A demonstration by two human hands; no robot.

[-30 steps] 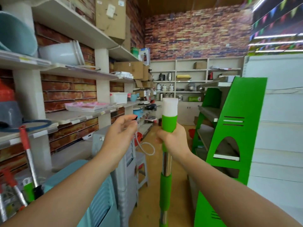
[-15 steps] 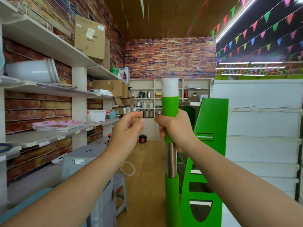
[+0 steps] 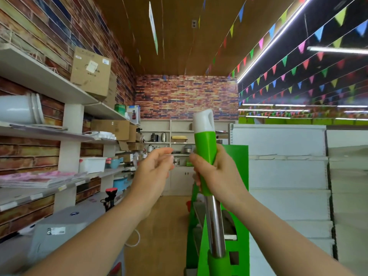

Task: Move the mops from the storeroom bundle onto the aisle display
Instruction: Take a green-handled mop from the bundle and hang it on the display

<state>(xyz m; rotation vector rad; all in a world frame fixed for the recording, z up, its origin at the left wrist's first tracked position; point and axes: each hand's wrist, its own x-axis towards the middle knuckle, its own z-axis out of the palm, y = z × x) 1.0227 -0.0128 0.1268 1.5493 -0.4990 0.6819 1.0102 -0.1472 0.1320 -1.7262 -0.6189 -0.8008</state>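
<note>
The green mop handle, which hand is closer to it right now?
Right. The right hand grips the mop handle at its green top; the left hand is beside it, apart, holding nothing.

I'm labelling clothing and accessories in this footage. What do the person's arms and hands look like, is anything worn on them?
Nothing worn shows. The left hand and right hand are bare: no gloves, rings or bracelets visible. Both forearms are bare right down to the bottom edge of the head view, with no sleeve, watch or band in sight. Anything worn above that is out of frame.

Both forearms reach forward; the right hand (image 3: 216, 174) is fisted, knuckles outward. The left hand (image 3: 152, 172) hovers beside it, fingers loosely curled.
</note>
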